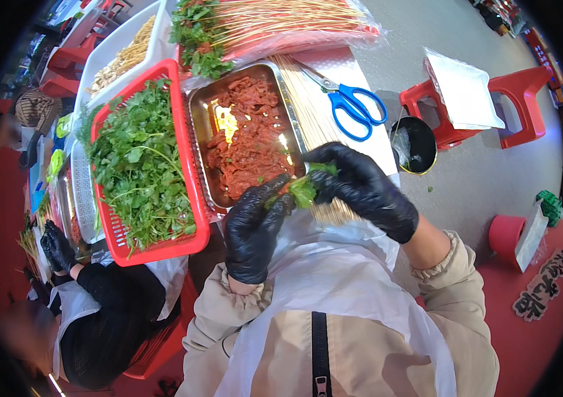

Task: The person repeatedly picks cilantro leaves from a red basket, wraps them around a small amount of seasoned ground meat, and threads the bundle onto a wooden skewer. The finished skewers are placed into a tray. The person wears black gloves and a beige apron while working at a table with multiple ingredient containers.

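In black gloves, my left hand [254, 226] and my right hand [363, 188] meet at the near edge of a steel tray [241, 69]. Between their fingertips is a small bunch of cilantro [303, 191], with a bit of something reddish at its left end. Both hands pinch it. Marinated red meat slices [251, 161] lie in the tray just beyond. Bamboo skewers [306, 106] are laid side by side along the tray's right, partly under my right hand. Blue-handled scissors [356, 111] rest beyond that hand. Loose cilantro [145, 164] fills a red plastic basket [197, 208] on the left.
At the far edge, finished-looking skewers [286, 20] with cilantro ends lie on red plastic. A white bin [162, 30] stands far left. Co-workers sit to the left, one gloved hand [58, 245] showing. Right of the table are a black bucket [418, 144] and red stools [524, 109].
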`<state>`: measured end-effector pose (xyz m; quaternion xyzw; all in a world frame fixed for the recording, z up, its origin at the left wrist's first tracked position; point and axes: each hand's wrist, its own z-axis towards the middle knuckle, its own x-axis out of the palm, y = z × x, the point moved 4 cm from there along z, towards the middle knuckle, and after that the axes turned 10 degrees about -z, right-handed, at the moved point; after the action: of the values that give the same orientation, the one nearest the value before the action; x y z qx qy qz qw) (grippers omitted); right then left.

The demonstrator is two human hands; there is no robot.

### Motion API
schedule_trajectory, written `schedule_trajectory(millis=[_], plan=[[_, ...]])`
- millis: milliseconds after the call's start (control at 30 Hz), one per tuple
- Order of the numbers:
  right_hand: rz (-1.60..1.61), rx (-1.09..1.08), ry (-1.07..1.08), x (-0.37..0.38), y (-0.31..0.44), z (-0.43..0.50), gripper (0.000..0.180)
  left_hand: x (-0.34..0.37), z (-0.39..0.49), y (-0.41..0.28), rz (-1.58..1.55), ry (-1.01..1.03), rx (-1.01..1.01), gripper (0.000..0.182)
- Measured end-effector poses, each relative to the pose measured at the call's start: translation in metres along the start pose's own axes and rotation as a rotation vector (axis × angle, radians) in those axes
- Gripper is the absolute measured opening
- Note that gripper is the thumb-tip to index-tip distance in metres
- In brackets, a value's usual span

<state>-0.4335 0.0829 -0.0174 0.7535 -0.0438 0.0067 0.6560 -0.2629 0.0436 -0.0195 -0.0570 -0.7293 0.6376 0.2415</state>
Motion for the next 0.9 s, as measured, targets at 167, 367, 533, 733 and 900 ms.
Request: schedule_trajectory(millis=[167, 367, 533, 733, 900], plan=[[-0.871, 0.013, -0.359, -0.068, -0.035, -0.042, 0.013, -0.002, 0.006, 0.008, -0.066, 0.028, -0.008, 0.032], [-0.92, 0.226, -0.366, -0.073, -0.086, -0.076, 0.015, -0.001, 0.007, 0.014, -0.133, 0.06, 0.018, 0.031], [-0.56, 0.467, -0.342, -0.069, -0.101, -0.063, 0.013, -0.004, 0.005, 0.016, -0.238, 0.039, -0.102, 0.029], [-0.144, 0.499, -0.348, -0.051, -0.062, -0.058, 0.011, -0.015, 0.009, 0.017, -0.252, -0.012, -0.138, 0.028], [0.05, 0.535, -0.166, -0.031, -0.051, -0.047, 0.008, -0.02, 0.013, 0.01, -0.279, -0.057, -0.083, 0.024]])
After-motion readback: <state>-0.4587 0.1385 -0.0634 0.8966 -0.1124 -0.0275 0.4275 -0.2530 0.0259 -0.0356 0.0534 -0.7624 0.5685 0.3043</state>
